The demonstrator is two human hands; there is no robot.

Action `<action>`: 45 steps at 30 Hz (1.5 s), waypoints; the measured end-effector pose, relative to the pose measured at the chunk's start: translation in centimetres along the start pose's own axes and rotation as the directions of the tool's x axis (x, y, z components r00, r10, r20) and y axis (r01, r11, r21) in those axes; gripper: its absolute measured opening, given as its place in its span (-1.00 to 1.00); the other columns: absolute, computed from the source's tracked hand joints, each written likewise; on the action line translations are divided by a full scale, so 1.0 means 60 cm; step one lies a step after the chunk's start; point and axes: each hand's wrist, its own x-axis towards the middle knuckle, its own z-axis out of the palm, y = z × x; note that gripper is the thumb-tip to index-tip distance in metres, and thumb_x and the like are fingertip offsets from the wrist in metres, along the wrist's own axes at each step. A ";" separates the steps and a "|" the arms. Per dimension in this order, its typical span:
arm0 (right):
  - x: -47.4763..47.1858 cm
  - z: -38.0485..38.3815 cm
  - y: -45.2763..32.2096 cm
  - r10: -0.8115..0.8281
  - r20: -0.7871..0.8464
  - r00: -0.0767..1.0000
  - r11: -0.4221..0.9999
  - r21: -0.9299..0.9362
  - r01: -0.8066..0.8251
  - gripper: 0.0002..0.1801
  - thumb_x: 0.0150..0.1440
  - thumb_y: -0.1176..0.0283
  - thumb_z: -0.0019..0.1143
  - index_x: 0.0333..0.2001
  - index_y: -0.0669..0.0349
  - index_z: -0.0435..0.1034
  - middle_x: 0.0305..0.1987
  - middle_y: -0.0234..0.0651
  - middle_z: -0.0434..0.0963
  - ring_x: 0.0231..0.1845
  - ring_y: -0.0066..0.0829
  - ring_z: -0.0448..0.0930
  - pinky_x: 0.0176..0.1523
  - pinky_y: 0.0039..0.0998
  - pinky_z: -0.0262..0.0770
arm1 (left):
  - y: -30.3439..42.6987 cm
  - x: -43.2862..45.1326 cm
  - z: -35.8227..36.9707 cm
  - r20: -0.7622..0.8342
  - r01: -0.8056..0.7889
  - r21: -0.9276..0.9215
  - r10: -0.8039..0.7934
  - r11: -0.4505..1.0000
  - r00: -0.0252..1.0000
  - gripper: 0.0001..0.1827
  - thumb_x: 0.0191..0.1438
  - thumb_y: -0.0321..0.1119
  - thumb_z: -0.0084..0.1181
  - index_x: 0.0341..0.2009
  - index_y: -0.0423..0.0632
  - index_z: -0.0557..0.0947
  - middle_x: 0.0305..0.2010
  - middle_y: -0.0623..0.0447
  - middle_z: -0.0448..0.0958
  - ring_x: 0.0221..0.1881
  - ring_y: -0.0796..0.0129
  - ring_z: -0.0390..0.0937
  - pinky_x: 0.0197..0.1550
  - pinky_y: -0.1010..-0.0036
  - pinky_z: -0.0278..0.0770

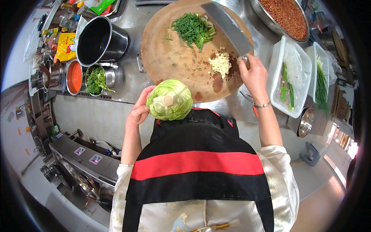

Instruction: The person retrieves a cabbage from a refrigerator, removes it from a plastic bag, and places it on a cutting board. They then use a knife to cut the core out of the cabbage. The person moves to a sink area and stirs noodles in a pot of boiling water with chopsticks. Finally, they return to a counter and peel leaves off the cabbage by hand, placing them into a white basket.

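Observation:
My left hand (142, 108) grips a head of green cabbage (170, 98) from its left side, at the near edge of the counter. The cut stem end of the cabbage faces up toward me. My right hand (254, 72) is closed around the handle of a cleaver (227, 27), whose broad blade lies over the right part of a round wooden chopping board (162, 59). On that board sit a pile of cut green scallions (192, 29) and, nearer to me, a small heap of chopped garlic (221, 63). Dark wet stains surround the garlic.
Left of the board stand a deep metal pot (120, 39), a container of red sauce (74, 76) and one of green herbs (97, 79). At right are a bowl of reddish-brown crumbs (285, 17), a plastic bin (276, 72) and a basket of long green stalks (321, 84). Orange-handled scissors (255, 111) lie by my right wrist.

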 end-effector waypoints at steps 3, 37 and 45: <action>0.009 0.055 0.052 0.029 -0.017 0.999 0.988 -0.149 -0.031 -0.69 0.10 0.28 0.19 -0.16 0.27 0.51 -0.22 -0.11 0.57 -0.25 -0.02 0.61 -0.20 -0.12 0.55 | -0.003 -0.004 -0.003 0.008 -0.015 -0.006 0.015 1.000 1.000 -0.02 -0.18 -0.12 0.18 0.36 -0.11 0.14 0.40 -0.09 0.18 0.44 0.16 0.08 0.43 0.30 -0.01; -0.105 0.091 -0.499 -0.890 0.455 0.017 0.388 0.738 0.552 -0.50 0.18 0.29 -0.02 0.16 0.28 0.22 -0.31 0.15 0.47 -0.40 0.19 0.57 -0.27 0.01 0.56 | -0.132 -0.254 0.036 -0.689 -0.663 -0.066 0.447 0.746 0.571 -0.29 0.21 -0.05 -0.03 0.34 -0.19 0.19 0.30 -0.11 0.31 0.30 0.17 0.33 0.30 0.26 0.34; -0.252 0.238 -0.751 -0.866 0.430 -0.256 0.212 0.779 0.590 -0.53 0.14 0.31 0.02 0.11 0.27 0.30 -0.38 0.14 0.47 -0.48 0.11 0.58 -0.37 -0.06 0.58 | -0.179 -0.438 -0.156 -0.804 -0.682 -0.142 0.318 0.718 0.503 -0.35 0.18 -0.06 -0.06 0.29 -0.14 0.29 0.24 -0.09 0.39 0.25 0.18 0.37 0.27 0.29 0.36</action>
